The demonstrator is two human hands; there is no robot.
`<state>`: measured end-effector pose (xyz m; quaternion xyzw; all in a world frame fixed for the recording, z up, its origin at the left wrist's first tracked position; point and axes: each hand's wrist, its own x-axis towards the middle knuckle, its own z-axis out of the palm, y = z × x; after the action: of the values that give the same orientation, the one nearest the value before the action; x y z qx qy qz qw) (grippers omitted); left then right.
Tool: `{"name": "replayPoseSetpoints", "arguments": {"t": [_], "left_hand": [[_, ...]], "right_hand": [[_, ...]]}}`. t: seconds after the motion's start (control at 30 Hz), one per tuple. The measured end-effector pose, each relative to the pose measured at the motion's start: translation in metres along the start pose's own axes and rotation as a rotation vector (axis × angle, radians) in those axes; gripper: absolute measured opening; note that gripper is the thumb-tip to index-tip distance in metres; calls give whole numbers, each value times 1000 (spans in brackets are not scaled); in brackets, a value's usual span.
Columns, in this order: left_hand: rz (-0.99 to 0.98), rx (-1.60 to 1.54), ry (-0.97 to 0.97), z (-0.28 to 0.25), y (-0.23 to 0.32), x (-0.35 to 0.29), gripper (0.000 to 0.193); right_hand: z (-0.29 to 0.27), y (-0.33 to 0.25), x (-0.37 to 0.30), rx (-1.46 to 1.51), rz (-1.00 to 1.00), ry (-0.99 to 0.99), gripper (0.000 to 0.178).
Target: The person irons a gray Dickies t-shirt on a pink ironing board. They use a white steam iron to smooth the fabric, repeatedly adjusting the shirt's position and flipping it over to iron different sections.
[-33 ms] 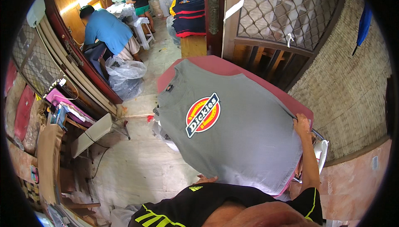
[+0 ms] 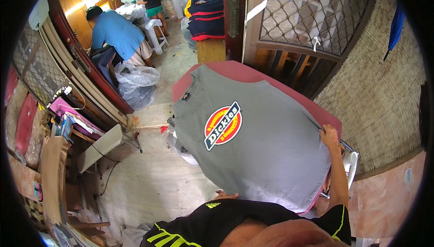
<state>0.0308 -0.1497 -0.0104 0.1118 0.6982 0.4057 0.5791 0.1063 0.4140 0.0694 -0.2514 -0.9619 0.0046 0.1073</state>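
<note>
A grey shirt (image 2: 271,143) with no sleeves showing lies spread over a padded maroon board (image 2: 228,69). A round red, yellow and dark blue print (image 2: 223,126) sits on its chest, and the neck points to the far left. My right hand (image 2: 330,137) grips the shirt's far side edge near the hem, fingers curled over it. At the near side edge, close to my body, my left hand (image 2: 226,195) is closed on the fabric. Part of that hand is hidden behind my black top. The cloth stretches flat between both hands.
A pale bag or tub (image 2: 185,154) stands under the board's left side. Folded dark garments (image 2: 205,16) are stacked beyond the board. A person in blue (image 2: 118,34) bends over work at far left, beside a clear plastic bag (image 2: 135,84). A lattice gate (image 2: 312,12) stands at right.
</note>
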Motion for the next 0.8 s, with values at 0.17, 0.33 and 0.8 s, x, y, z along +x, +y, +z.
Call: {"name": "replayPoseSetpoints", "arguments": {"t": [0.17,0.33,0.8], "left_hand": [[223,-568,-95,-43,15,-48,33],[662,-642,51,-133,65,-70,27],[1511,-651,584,-234,181,-247,34]], "right_hand": [[-100,-95,-10,918,351,-224,24],[-173,-132,-21,1520,289,152,29],[-393,-192,-177,1134,195,1098,49]]}}
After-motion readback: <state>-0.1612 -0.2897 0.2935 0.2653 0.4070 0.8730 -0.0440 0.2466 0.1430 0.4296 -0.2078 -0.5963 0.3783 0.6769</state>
